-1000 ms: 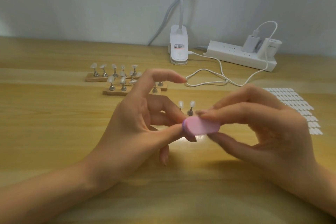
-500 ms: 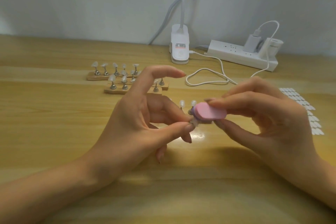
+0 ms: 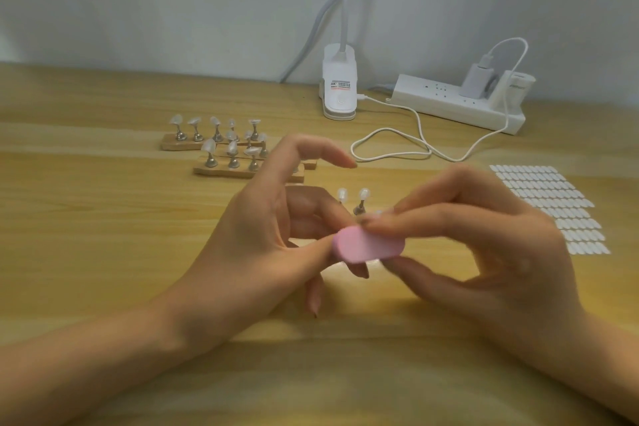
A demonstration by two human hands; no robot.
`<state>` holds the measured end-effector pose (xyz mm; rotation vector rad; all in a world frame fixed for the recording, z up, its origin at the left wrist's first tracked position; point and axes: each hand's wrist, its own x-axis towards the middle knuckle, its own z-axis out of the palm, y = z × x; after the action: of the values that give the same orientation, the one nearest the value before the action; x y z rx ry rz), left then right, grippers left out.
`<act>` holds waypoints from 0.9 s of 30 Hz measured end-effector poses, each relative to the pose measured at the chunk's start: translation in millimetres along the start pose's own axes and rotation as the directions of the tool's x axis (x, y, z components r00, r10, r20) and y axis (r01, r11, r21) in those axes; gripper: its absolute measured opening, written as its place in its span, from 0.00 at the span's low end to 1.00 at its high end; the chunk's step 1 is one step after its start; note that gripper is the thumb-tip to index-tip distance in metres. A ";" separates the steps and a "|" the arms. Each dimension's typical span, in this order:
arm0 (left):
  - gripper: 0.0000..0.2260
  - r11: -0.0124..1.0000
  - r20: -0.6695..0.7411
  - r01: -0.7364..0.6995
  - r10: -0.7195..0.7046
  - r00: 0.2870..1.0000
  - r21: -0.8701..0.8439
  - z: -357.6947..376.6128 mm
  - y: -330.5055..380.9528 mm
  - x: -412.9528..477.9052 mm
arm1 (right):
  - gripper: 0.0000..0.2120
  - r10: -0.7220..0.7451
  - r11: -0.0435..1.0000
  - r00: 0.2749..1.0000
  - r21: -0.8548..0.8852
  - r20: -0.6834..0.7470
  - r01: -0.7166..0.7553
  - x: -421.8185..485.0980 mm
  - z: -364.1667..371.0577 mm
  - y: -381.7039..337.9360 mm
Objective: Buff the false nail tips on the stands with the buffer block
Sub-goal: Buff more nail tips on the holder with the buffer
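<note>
Head view: the right hand (image 3: pixel 484 252) pinches the pink buffer block (image 3: pixel 368 245) above mid-bench (image 3: pixel 103 235), in front of two nail tips (image 3: pixel 363 193) on stands (image 3: pixel 358 209). The left hand (image 3: pixel 262 245) has its thumb at the block's end; any grip is hidden.

I read the buffer block (image 3: pixel 368 245) at the centre of my view as plain pastel pink. Just past it at 12 o'clock, the nail tips (image 3: pixel 363 193) are milky and translucent on silver-grey metal stems (image 3: pixel 359 208); those at 11 o'clock match them and stand on pale tan wooden bases (image 3: pixel 221 170). The table (image 3: pixel 103 252) is honey-yellow wood with lighter and darker grain bands running across. At 3 o'clock a sheet (image 3: pixel 553 207) carries white ovals in a regular grid. The lamp base (image 3: pixel 339 97) at 12 o'clock is white with a red-and-dark printed label (image 3: pixel 340 84). The power strip (image 3: pixel 449 104) and cable (image 3: pixel 390 145) at 1 o'clock are white. The wall (image 3: pixel 173 3) is pale grey.
</note>
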<state>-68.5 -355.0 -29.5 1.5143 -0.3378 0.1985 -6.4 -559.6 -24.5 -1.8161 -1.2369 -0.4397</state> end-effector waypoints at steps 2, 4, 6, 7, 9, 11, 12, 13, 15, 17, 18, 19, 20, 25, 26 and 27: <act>0.22 1.000 0.002 0.003 -0.003 1.000 0.000 0.8 0.0 0.0 | 0.11 -0.001 1.000 1.000 0.000 0.001 0.001 0.4 -0.5 -0.1; 0.22 1.000 -0.006 0.007 -0.007 1.000 0.004 0.5 0.5 -0.2 | 0.11 0.019 1.000 1.000 0.011 -0.019 -0.019 0.9 -1.0 -0.4; 0.22 1.000 -0.001 0.001 -0.001 1.000 0.010 0.3 1.0 0.3 | 0.11 -0.015 1.000 1.000 -0.011 0.001 0.015 1.2 -0.6 -0.3; 0.22 1.000 0.001 -0.001 0.001 1.000 0.012 0.3 0.8 1.2 | 0.11 -0.028 0.999 1.000 -0.024 0.012 0.028 0.8 -0.4 -0.4; 0.22 1.000 0.001 0.003 -0.003 1.000 0.019 -0.2 0.1 2.3 | 0.11 0.000 1.000 1.000 -0.018 -0.010 0.000 0.3 -0.1 -0.9; 0.21 1.000 0.005 0.001 -0.001 1.000 0.023 -0.2 0.6 1.6 | 0.11 0.010 1.000 1.000 0.000 -0.013 -0.010 0.6 0.7 -1.4; 0.21 1.000 0.008 0.001 -0.001 1.000 0.020 0.0 0.6 1.2 | 0.11 -0.010 1.000 1.000 -0.008 0.008 0.010 0.4 1.0 -1.3; 0.21 1.000 0.007 0.002 -0.002 1.000 0.020 0.1 0.5 1.2 | 0.11 -0.028 0.999 0.999 -0.021 0.027 0.028 0.3 1.0 -1.0; 0.21 1.000 0.003 0.003 -0.003 1.000 0.028 -0.4 0.1 1.7 | 0.12 -0.005 1.000 1.000 -0.023 0.003 0.005 0.2 -0.1 -0.2; 0.21 0.999 0.001 -0.001 0.001 1.000 0.036 -0.5 0.4 1.2 | 0.12 0.030 1.000 0.999 0.003 -0.027 -0.030 0.4 -0.6 0.1; 0.21 0.999 0.005 -0.003 0.002 1.000 0.032 0.2 0.6 0.5 | 0.12 0.023 1.000 1.000 0.007 -0.014 -0.023 0.3 -0.4 0.0; 0.20 1.000 0.010 -0.003 0.003 1.000 0.026 0.8 0.5 0.2 | 0.12 0.003 1.000 1.000 0.001 0.007 -0.003 0.0 -0.5 -0.6; 0.19 1.000 0.013 -0.001 0.001 1.000 0.018 1.2 0.4 -0.3 | 0.12 -0.012 1.000 1.000 -0.009 0.018 0.012 -0.8 -0.7 -1.1; 0.19 1.000 0.013 0.015 -0.015 1.000 -0.003 -0.4 1.0 0.6 | 0.11 -0.026 0.999 1.000 -0.030 0.014 0.026 -0.7 0.2 -4.4; 0.20 1.000 0.009 0.014 -0.014 1.000 0.000 -0.4 0.9 1.1 | 0.11 -0.056 0.997 0.998 -0.048 0.032 0.057 -0.2 1.2 -4.4; 0.20 1.000 0.008 0.012 -0.012 1.000 0.004 -0.5 0.7 1.3 | 0.11 -0.059 0.996 0.998 -0.059 0.029 0.061 -0.2 1.3 -4.2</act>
<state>-67.5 -354.6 -28.5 1.5206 -0.3351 0.1834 -10.4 -558.1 -23.4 -1.8441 -1.3127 -0.4915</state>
